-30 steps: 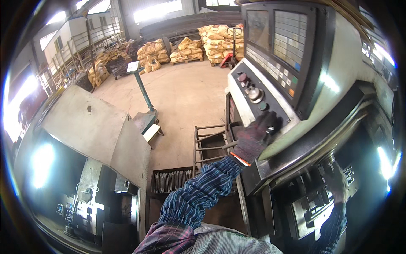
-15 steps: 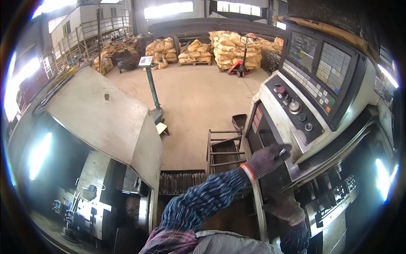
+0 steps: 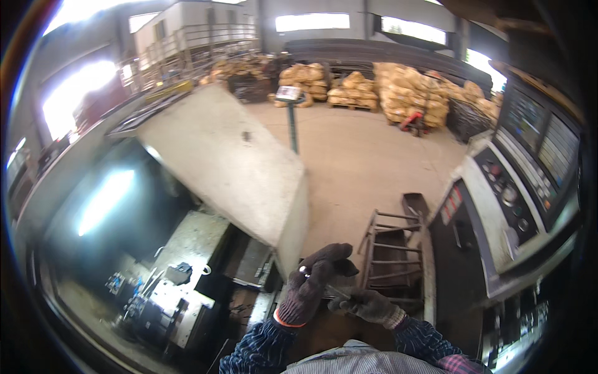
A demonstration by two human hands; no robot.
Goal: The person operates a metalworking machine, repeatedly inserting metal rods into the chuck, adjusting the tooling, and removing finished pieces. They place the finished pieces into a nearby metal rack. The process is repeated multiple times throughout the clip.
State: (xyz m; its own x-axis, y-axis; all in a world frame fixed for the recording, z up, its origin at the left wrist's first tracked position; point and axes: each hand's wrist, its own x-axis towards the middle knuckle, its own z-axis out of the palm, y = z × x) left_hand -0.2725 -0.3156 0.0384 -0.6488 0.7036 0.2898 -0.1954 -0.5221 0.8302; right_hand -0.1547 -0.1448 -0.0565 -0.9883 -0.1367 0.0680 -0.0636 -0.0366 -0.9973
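Both of my hands wear dark knitted gloves and are close together in front of my body. My left hand (image 3: pixel 314 283) is closed, with a small shiny metal end (image 3: pixel 304 271) showing between its fingers. A thin metal rod (image 3: pixel 338 292) spans the gap between my hands, and the fingers of my right hand (image 3: pixel 370 306) are closed on its near end. Whether the shiny end belongs to that same rod, I cannot tell. To the left is an open machine (image 3: pixel 218 143) with a lit interior; metal fixtures (image 3: pixel 177 293) sit inside.
A second machine's control panel (image 3: pixel 507 193) stands at the right. Between the machines is a metal rack (image 3: pixel 392 255). Beyond, a scale on a green post (image 3: pixel 292 128), a red pallet jack (image 3: pixel 413 123) and stacked yellow sacks (image 3: pixel 408 93) stand on the floor.
My view has turned left. Both hands have moved from beside the right machine to the middle and come together, the left still holding a small metal piece.
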